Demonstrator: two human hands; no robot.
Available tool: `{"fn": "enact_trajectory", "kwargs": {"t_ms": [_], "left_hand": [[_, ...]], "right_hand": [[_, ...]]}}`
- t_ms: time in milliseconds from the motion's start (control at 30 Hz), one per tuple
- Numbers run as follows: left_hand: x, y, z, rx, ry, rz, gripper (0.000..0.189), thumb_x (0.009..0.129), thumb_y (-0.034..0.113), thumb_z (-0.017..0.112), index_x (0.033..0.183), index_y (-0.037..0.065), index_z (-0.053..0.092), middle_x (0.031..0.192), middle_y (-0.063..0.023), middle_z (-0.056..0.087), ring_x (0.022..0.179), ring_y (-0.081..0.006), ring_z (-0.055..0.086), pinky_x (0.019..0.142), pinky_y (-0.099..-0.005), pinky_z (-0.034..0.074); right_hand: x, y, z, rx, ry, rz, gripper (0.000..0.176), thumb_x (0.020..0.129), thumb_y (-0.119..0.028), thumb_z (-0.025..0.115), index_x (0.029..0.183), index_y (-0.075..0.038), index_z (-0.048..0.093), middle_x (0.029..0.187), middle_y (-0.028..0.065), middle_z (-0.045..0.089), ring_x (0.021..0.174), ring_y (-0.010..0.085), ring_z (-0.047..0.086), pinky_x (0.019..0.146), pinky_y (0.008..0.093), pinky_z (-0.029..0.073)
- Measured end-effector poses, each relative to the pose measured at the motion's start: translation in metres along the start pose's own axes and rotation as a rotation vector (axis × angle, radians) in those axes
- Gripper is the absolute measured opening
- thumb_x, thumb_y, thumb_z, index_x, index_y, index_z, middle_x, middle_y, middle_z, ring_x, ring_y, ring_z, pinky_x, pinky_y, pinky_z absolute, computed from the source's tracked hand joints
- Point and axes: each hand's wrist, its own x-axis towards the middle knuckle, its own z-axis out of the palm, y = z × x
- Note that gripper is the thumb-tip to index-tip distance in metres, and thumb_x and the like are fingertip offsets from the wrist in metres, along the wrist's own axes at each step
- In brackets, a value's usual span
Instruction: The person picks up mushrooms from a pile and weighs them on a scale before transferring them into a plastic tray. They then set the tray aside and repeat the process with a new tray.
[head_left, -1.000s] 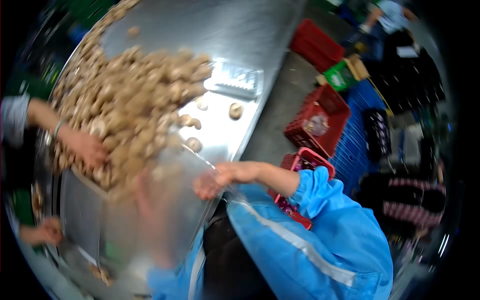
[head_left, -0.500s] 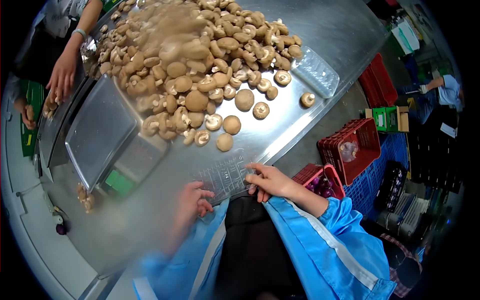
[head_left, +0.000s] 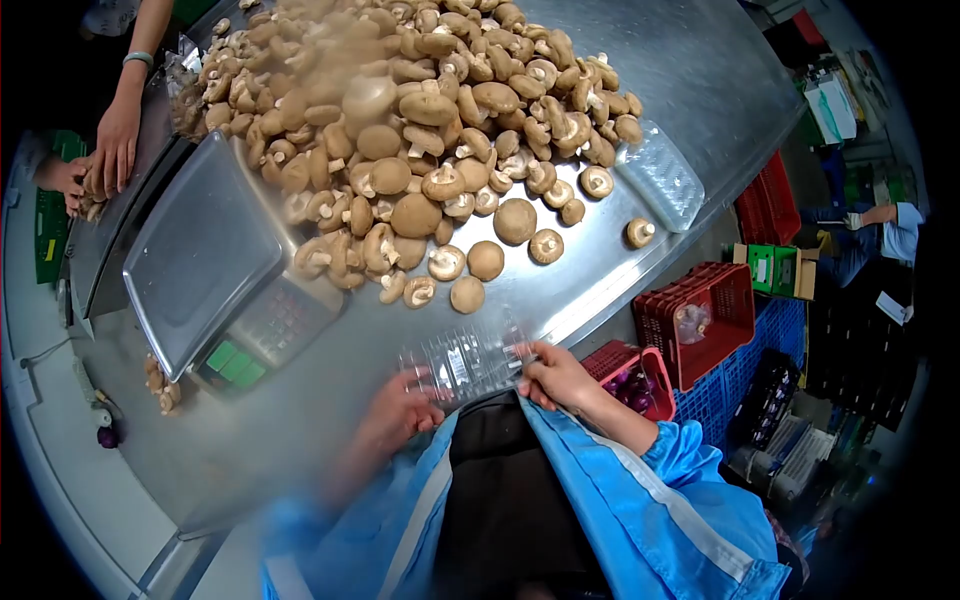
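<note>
A clear plastic tray [head_left: 462,362] lies at the near edge of the metal table, between my two hands. My left hand [head_left: 402,408] is at its left end, the fingers curled round the rim. At the right end, my right hand [head_left: 556,378] pinches the tray's edge between thumb and fingers. No mushrooms show inside the tray. Beyond it a large heap of brown mushrooms [head_left: 415,215] spreads over the table, with a few loose ones close to the tray. Haze blurs my left forearm.
A scale [head_left: 205,255] with a clear cover stands at left. Another clear tray [head_left: 662,178] lies right of the heap. A co-worker's hands [head_left: 118,145] handle mushrooms at upper left. Red crates [head_left: 695,318] stand right of the table; another person [head_left: 885,230] is farther off.
Both hands have closed more on the tray's ends, and the tray sits slightly further right in view. The camera view has shifted a little. The co-worker's two hands have come together.
</note>
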Motion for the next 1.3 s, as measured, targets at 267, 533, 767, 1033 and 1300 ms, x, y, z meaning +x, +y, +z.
{"fn": "enact_trajectory", "kwargs": {"t_ms": [267,533,767,1033,1300], "left_hand": [[0.069,0.094,0.043,0.184,0.293,0.503,0.024,0.096,0.004,0.048,0.118,-0.007,0.045,0.086,-0.0185,0.066,0.057,-0.0204,0.06,0.043,-0.0276,0.044],[0.113,0.121,0.053,0.228,0.361,0.701,0.029,0.097,-0.005,0.035,0.125,-0.003,0.042,0.092,-0.0174,0.064,0.056,-0.0174,0.057,0.039,-0.0236,0.039],[0.091,0.071,0.058,0.187,0.3,0.717,0.028,0.094,-0.004,0.035,0.12,-0.003,0.045,0.087,-0.0162,0.062,0.056,-0.0158,0.059,0.043,-0.0224,0.043],[0.065,0.033,0.067,0.214,0.141,0.697,0.027,0.099,0.004,0.043,0.126,0.0,0.041,0.093,-0.0152,0.062,0.062,-0.0187,0.063,0.045,-0.0225,0.046],[0.031,0.038,0.059,0.179,0.117,0.786,0.044,0.097,0.001,0.046,0.139,0.004,0.033,0.103,-0.0181,0.062,0.064,-0.0204,0.064,0.046,-0.023,0.048]], "right_hand": [[0.09,-0.09,0.014,-0.1,0.253,-0.448,0.028,0.096,-0.006,0.038,0.119,0.002,0.051,0.062,0.0114,0.059,0.04,0.0164,0.053,0.038,0.0312,0.042],[0.119,-0.12,0.018,-0.043,0.304,-0.571,0.032,0.102,-0.004,0.035,0.132,-0.001,0.045,0.071,0.0096,0.058,0.045,0.0137,0.054,0.039,0.0286,0.046],[0.096,-0.07,0.01,0.029,0.302,-0.575,0.035,0.103,-0.007,0.036,0.137,-0.004,0.044,0.071,0.0096,0.057,0.045,0.013,0.053,0.039,0.028,0.046],[0.042,-0.035,0.003,0.047,0.331,-0.568,0.035,0.104,-0.012,0.035,0.137,-0.002,0.043,0.059,0.0036,0.054,0.046,0.0107,0.053,0.04,0.024,0.045],[0.025,-0.043,0.027,0.039,0.244,-0.629,0.038,0.104,-0.011,0.036,0.141,-0.005,0.041,0.068,0.0048,0.057,0.046,0.01,0.053,0.042,0.0243,0.046]]}}
